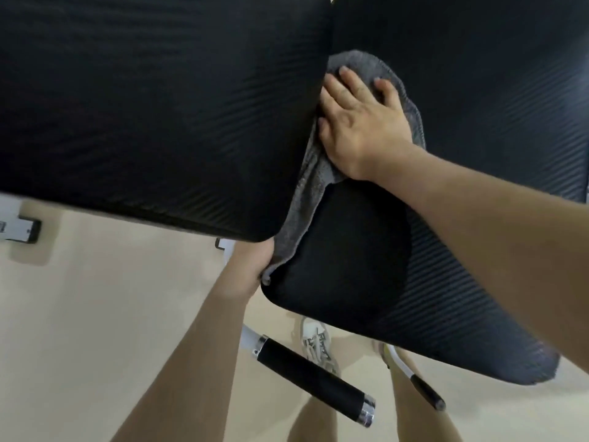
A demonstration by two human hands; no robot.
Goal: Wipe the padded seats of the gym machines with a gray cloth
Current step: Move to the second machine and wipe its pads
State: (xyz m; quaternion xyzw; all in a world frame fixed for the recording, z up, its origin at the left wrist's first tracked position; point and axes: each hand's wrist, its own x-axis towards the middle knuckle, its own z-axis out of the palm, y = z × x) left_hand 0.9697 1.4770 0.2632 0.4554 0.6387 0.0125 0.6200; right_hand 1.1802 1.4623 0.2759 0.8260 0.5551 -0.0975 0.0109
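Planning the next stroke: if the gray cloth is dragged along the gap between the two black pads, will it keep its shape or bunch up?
Probably bunch: the gray terry cloth already drapes in soft folds, sagging into the gap between the black padded seats. It looks light and limp, so the flat right hand likely has to keep pressing. Its looped pile should grip the ribbed vinyl, not slide.

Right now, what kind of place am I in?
Most likely a gym. You're at an exercise machine: large black padded seats, a white tube frame with a black foam-grip handle, and a gray cloth pressed into the padding.
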